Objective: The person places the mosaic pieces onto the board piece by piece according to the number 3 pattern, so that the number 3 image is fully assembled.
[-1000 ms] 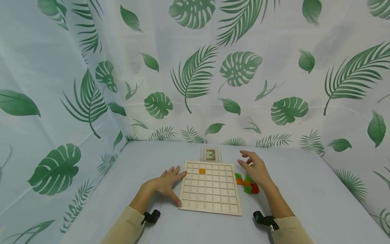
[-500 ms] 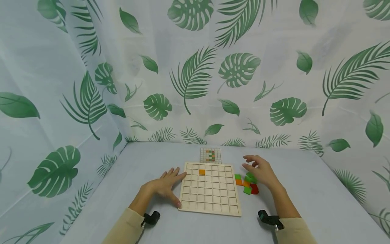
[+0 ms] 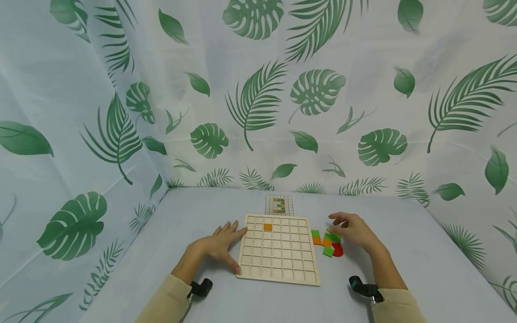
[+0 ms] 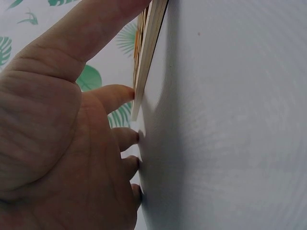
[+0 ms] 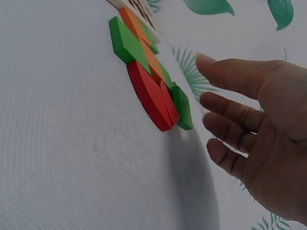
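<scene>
Low and right of frame centre, the coloured tiles (image 3: pixel 328 243) lay just below the loose, unladen fingers of the nearer right hand (image 3: pixel 353 229), probably untouched, while the left hand (image 3: pixel 218 244) touched the board (image 3: pixel 278 251), fingers splayed.

board (image 3: pixel 282 253) on table (image 3: pixel 218 204) | card (image 3: pixel 279 205) behind it | loose tiles (image 3: pixel 327 243) to its right | one tile (image 3: pixel 268 227) inside

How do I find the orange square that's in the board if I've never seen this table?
On the table, find the big pale wooden grid board. Go to the second row from the far edge, third space from the left: there's the orange tile. It's the only coloured piece on the board; the other orange pieces lie outside, by its right side.
</scene>
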Motion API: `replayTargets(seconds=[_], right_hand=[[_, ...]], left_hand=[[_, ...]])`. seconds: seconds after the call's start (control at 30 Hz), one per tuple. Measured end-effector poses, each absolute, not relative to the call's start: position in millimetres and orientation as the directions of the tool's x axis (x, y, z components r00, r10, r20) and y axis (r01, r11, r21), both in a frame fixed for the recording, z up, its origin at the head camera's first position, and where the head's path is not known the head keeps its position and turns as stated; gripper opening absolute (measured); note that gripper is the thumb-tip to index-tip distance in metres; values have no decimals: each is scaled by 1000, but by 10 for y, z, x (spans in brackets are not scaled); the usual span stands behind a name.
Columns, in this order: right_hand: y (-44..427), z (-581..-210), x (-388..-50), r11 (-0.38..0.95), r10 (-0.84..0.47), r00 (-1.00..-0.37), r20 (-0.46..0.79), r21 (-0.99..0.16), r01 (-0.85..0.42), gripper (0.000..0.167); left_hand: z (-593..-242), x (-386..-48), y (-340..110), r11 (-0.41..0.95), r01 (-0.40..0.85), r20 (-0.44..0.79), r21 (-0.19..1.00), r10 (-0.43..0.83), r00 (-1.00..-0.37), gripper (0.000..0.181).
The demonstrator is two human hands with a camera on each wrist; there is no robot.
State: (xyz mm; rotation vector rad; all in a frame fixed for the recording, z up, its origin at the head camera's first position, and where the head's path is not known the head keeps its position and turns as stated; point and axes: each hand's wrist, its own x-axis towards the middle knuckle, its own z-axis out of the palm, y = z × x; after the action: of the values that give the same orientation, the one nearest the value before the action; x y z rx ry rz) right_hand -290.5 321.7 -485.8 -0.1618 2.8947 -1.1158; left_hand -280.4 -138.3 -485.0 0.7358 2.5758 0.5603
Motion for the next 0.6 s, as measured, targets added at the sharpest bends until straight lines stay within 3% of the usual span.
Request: replayTargets(seconds=[0.6], right_hand=[[3180, -4966, -2887, 777, -57, -998, 9, -628, -50, 37]], left_hand=[[-4870, -2810, -1373, 782, 410, -259, 470, 566, -782, 129]])
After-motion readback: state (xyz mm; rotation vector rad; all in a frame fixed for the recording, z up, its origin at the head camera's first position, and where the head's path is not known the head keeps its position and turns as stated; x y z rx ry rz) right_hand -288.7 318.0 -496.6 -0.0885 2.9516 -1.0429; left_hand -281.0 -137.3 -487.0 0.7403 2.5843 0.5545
